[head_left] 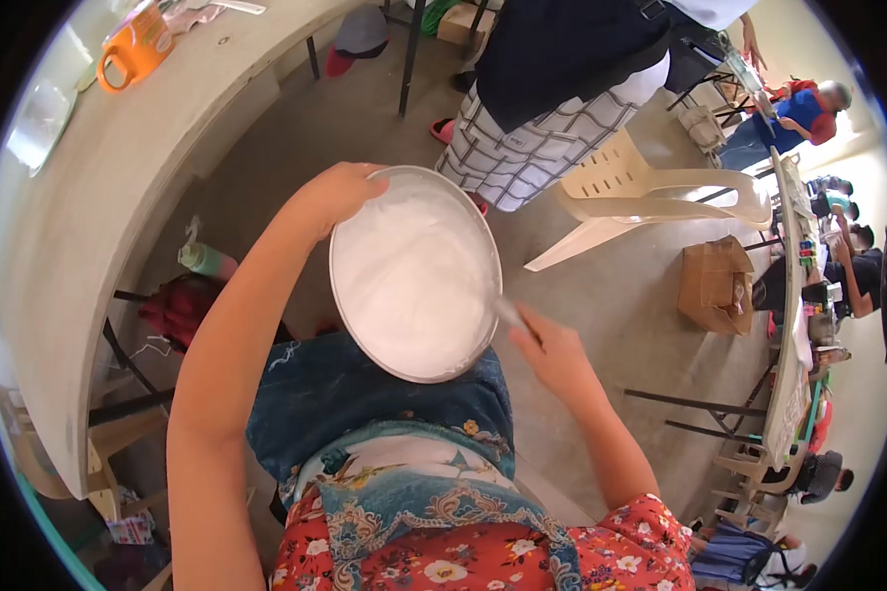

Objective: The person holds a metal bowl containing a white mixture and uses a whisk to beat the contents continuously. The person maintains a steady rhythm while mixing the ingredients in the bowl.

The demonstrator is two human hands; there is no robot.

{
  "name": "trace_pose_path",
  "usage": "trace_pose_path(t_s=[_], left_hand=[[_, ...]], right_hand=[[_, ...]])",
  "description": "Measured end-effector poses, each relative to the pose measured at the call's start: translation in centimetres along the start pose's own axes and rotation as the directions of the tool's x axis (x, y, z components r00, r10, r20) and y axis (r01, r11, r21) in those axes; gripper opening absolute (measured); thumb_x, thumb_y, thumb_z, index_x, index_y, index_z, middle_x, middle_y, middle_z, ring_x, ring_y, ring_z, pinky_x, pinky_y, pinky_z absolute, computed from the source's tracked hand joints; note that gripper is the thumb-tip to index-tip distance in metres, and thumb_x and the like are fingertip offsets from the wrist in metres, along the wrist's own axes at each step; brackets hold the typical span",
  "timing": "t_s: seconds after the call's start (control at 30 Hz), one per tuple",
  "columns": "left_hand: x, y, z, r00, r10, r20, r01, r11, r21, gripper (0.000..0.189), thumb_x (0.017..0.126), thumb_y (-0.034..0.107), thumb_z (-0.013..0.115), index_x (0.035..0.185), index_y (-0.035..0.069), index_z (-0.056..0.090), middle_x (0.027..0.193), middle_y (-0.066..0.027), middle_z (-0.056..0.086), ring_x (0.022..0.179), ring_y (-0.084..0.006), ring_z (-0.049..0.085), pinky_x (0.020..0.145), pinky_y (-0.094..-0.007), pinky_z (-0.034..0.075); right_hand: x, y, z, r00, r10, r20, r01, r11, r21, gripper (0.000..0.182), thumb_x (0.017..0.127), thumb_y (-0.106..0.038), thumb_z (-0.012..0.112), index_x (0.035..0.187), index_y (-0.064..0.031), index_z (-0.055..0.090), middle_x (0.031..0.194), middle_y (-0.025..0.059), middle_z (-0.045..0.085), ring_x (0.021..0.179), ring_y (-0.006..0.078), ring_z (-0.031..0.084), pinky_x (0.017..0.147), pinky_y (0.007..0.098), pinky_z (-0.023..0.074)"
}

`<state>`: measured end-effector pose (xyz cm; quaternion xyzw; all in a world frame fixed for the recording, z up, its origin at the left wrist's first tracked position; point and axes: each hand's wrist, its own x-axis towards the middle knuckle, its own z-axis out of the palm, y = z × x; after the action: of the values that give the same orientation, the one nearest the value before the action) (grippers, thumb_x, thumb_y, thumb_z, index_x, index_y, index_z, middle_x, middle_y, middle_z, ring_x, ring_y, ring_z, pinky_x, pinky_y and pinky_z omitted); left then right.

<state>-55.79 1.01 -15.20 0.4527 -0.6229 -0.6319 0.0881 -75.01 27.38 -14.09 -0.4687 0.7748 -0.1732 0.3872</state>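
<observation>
A round metal bowl sits tilted above my lap, filled with a smooth white mixture that has soft ridges on top. My left hand grips its rim at the upper left, thumb over the edge. In my right hand is the handle of a utensil, blurred, reaching over the bowl's right rim. The utensil's far end is hidden or lost against the white mixture. Under the bowl lies a blue patterned apron across my lap.
A long table curves along my left, bearing an orange mug. Ahead, a person in a dark apron stands beside a cream plastic chair. A cardboard box and another table stand to the right, with several people beyond.
</observation>
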Motion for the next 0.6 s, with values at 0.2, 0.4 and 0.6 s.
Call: trace_pose_path(t_s=[0.2, 0.4, 0.6], left_hand=[[1.7, -1.4, -0.8, 0.998, -0.06, 0.008, 0.06, 0.997, -0.049, 0.039, 0.091, 0.019, 0.055, 0.126, 0.004, 0.055, 0.113, -0.0156, 0.061, 0.093, -0.0233, 0.061, 0.077, -0.0352, 0.049], [1.3, -0.1, -0.1, 0.998, -0.052, 0.025, 0.054, 0.995, -0.082, 0.041, 0.091, 0.021, 0.054, 0.129, 0.005, 0.053, 0.113, -0.0144, 0.061, 0.093, -0.0231, 0.061, 0.075, -0.0351, 0.05], [1.6, -1.5, -0.5, 0.998, -0.055, 0.027, 0.057, 0.996, -0.07, 0.042, 0.091, 0.022, 0.055, 0.13, 0.005, 0.052, 0.114, -0.0146, 0.06, 0.096, -0.0219, 0.06, 0.076, -0.0347, 0.05]], right_hand=[[-1.1, -1.0, 0.0, 0.987, -0.114, 0.114, 0.107, 0.992, 0.065, 0.044, 0.088, -0.03, 0.059, 0.124, -0.0047, 0.055, 0.097, 0.0211, 0.065, 0.086, 0.0349, 0.064, 0.073, 0.0371, 0.0487], [0.3, 0.4, 0.9, 0.96, -0.281, 0.008, 0.281, 0.96, 0.01, 0.045, 0.088, -0.03, 0.06, 0.124, -0.0044, 0.056, 0.09, 0.0212, 0.065, 0.076, 0.0328, 0.064, 0.069, 0.0364, 0.0493], [1.5, -0.2, 0.9, 0.996, -0.084, -0.016, 0.083, 0.995, -0.061, 0.044, 0.088, -0.03, 0.06, 0.123, -0.0034, 0.056, 0.091, 0.0233, 0.065, 0.079, 0.0357, 0.064, 0.072, 0.0387, 0.0496]])
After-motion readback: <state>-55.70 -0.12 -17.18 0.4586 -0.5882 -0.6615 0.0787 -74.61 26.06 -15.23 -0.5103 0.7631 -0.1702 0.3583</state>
